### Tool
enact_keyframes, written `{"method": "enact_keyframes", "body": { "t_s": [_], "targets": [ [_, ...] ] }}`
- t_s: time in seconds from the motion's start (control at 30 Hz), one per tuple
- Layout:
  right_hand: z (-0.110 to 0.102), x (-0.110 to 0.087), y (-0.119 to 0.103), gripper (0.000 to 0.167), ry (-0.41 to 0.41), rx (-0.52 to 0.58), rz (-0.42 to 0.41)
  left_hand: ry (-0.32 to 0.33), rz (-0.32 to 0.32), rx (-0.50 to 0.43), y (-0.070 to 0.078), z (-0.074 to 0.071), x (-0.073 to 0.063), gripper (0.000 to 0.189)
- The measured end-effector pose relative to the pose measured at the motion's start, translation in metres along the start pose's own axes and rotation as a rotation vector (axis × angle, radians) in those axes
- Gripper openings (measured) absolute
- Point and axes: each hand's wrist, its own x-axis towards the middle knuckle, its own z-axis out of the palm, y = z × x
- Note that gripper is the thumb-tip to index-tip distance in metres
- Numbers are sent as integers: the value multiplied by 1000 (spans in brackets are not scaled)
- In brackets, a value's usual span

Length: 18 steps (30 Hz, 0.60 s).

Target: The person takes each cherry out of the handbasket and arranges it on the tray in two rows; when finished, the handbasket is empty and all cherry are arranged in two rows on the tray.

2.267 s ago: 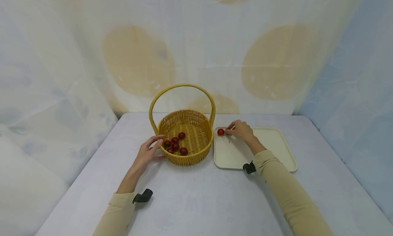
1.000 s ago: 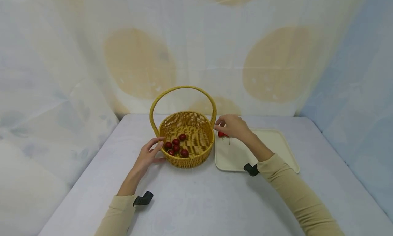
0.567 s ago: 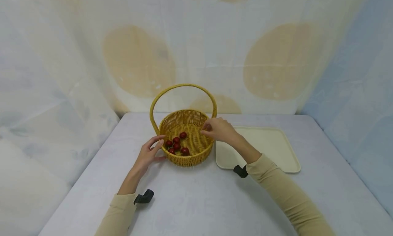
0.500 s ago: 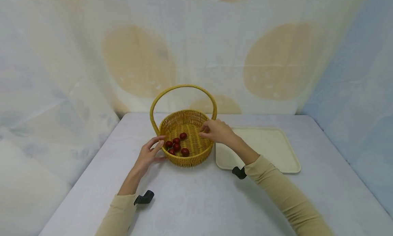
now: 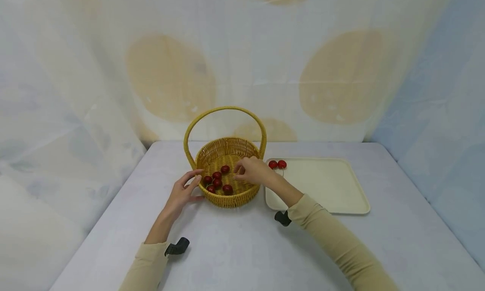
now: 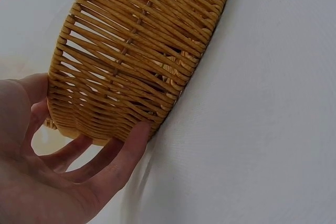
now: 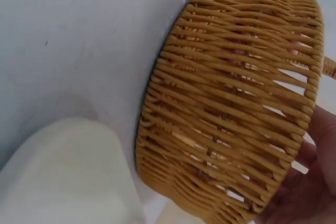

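At the left side of the yellow wicker basket (image 5: 231, 201), my left hand (image 5: 182, 193) holds the wall; in the left wrist view its thumb is at the rim and its fingers (image 6: 128, 153) lie along the outside. My right hand (image 5: 253, 171) reaches over the basket's right rim, its bent thumb and index finger apart, and no object shows between them. Several dark red cherries (image 5: 217, 182) lie on the left of the basket floor, close to those fingertips. Seen from the right wrist, the basket wall (image 7: 226, 98) partly hides my right hand (image 7: 310, 182).
A cream tray (image 5: 322, 185) lies right of the basket. Two red cherries (image 5: 282, 164) with stems sit in its back left corner. The basket's tall arched handle (image 5: 226, 108) stands upright above the bowl. Patterned cloth walls (image 5: 265, 63) close off the back and sides.
My right hand has left the cherry it pinched on the tray and moved left, into the basket. Two cherries show uncovered on the tray. The left hand stays in place.
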Motion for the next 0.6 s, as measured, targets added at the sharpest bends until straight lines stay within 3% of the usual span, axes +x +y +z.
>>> {"method": "enact_keyframes", "body": {
  "t_s": [0.1, 0.37, 0.6],
  "targets": [
    [5, 2, -2, 24, -16, 10, 21, 12, 16, 14, -13, -2, 6, 57],
    [11, 7, -1, 29, -95, 85, 16, -1, 25, 5, -9, -1, 8, 56],
    [17, 16, 4, 29, -137, 111, -120, -5, 26, 3, -8, -3, 9, 57]
  ]
}}
